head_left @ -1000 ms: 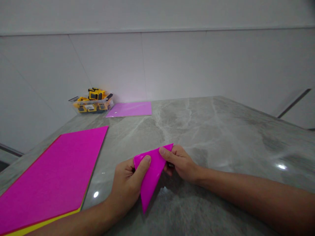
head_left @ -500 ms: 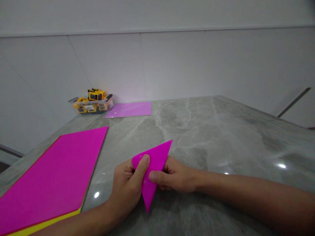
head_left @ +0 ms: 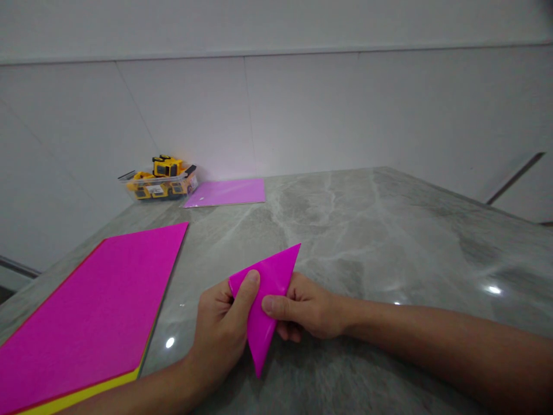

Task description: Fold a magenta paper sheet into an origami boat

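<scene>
A folded piece of magenta paper [head_left: 273, 274] is held above the table, near its front. It is shaped like a triangle, with one point to the upper right and another pointing down. My left hand [head_left: 224, 325] pinches its left side, thumb flat on the front and the other fingers behind. From the right, my right hand [head_left: 309, 305] grips the paper's right edge, its thumb also pressed on the front face. The fingers behind the paper are mostly hidden.
On the left lies a stack of coloured sheets [head_left: 103, 300], magenta on top, with red and yellow edges showing. Farther back are a pale purple sheet [head_left: 227, 193] and a clear plastic box [head_left: 166, 187] of yellow toy trucks. The grey marbled table [head_left: 367, 230] meets a white wall [head_left: 324, 109].
Both hands keep hold of the folded paper in nearly the same place. Fingers of my right hand have shifted slightly below the paper's edge. The whole view has moved a little.
</scene>
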{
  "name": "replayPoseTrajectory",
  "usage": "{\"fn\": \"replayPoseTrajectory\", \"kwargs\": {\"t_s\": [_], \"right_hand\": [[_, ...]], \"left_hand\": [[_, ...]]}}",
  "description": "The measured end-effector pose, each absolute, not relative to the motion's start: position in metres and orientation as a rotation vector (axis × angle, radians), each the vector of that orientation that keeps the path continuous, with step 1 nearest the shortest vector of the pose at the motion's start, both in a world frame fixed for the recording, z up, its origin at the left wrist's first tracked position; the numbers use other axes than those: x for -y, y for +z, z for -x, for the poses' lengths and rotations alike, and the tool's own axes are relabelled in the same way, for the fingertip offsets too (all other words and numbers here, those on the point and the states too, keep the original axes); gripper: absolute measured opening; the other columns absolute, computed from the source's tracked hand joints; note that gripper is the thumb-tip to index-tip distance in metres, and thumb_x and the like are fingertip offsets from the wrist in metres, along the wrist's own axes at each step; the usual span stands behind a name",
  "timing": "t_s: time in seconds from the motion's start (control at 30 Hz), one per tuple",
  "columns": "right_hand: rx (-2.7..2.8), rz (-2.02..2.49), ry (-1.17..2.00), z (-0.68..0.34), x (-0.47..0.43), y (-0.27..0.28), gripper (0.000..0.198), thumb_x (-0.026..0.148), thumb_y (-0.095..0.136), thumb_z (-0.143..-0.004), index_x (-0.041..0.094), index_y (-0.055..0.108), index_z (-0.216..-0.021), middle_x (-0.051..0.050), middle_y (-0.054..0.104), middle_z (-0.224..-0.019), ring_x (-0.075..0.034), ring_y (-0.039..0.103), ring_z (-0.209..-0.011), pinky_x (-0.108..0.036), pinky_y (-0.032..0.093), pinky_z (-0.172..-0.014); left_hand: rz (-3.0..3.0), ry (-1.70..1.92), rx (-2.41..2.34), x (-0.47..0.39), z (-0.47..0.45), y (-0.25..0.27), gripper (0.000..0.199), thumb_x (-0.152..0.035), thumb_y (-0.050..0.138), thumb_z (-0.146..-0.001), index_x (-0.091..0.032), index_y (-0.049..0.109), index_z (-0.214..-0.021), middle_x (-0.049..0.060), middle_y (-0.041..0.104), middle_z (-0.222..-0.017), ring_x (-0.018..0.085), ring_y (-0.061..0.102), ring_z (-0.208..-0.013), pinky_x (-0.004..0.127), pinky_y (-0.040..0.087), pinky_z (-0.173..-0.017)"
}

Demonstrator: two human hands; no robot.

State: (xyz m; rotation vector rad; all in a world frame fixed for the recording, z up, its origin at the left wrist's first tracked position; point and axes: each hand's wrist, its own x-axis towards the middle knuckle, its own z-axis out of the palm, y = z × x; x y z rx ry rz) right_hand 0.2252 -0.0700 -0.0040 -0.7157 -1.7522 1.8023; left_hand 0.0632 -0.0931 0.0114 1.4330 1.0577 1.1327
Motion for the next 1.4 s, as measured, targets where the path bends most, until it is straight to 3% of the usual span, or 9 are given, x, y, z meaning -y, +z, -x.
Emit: {"fn": "replayPoseTrajectory", "kwargs": {"t_s": [0.17,0.4,0.57,0.7,0.87,1.4], "right_hand": [[1.781,0.610,1.765,-0.223,0.068,-0.007,0.054,0.066,0.059,-0.079,0.015,0.053,-0.062,0.006,0.047,-0.049,-0.004,0.042,-0.041,-0.016,0.033,-0.039],[1.631,0.587,1.904,-0.229,0.063,-0.006,0.046,0.052,0.064,-0.079,0.016,0.049,-0.055,0.007,0.043,-0.042,-0.004,0.036,-0.034,-0.017,0.025,-0.033],[1.595,0.636,2.027,-0.230,0.059,-0.003,0.051,0.061,0.065,-0.073,0.014,0.054,-0.057,0.005,0.045,-0.043,-0.005,0.038,-0.035,-0.018,0.027,-0.032],[1.678,0.658,1.981,-0.229,0.061,-0.001,0.063,0.073,0.052,-0.078,0.011,0.061,-0.066,0.004,0.048,-0.047,-0.005,0.040,-0.037,-0.016,0.030,-0.035],[1.734,0.585,1.955,-0.232,0.061,-0.003,0.063,0.068,0.048,-0.085,0.009,0.067,-0.076,0.005,0.047,-0.046,-0.004,0.038,-0.035,-0.015,0.028,-0.034],[1.829,0.595,1.944,-0.233,0.061,0.003,0.057,0.065,0.054,-0.083,0.014,0.053,-0.058,0.006,0.048,-0.046,-0.004,0.042,-0.035,-0.014,0.033,-0.035]], "left_hand": [[-1.450,1.231,-1.181,0.092,-0.064,0.011,0.044,-0.042,0.055,-0.088,-0.016,0.058,-0.053,0.000,0.057,-0.044,0.009,0.047,-0.039,0.018,0.038,-0.038],[-1.254,0.925,-0.878,0.076,-0.050,0.001,0.039,-0.044,0.064,-0.082,-0.013,0.065,-0.058,0.001,0.058,-0.046,0.009,0.048,-0.040,0.018,0.039,-0.039],[-1.295,0.849,-0.843,0.068,-0.043,-0.006,0.047,-0.047,0.060,-0.085,-0.012,0.064,-0.055,0.002,0.057,-0.044,0.007,0.044,-0.035,0.017,0.033,-0.034],[-1.349,1.079,-0.962,0.073,-0.047,-0.001,0.048,-0.047,0.058,-0.086,-0.015,0.057,-0.051,-0.001,0.053,-0.041,0.008,0.044,-0.035,0.017,0.035,-0.035],[-1.323,1.086,-0.997,0.079,-0.052,0.001,0.049,-0.047,0.054,-0.088,-0.015,0.057,-0.052,0.001,0.055,-0.041,0.010,0.048,-0.037,0.019,0.039,-0.038],[-1.388,1.188,-1.076,0.084,-0.054,0.003,0.042,-0.037,0.053,-0.090,-0.017,0.057,-0.054,-0.001,0.056,-0.044,0.011,0.052,-0.041,0.021,0.042,-0.043]]}}
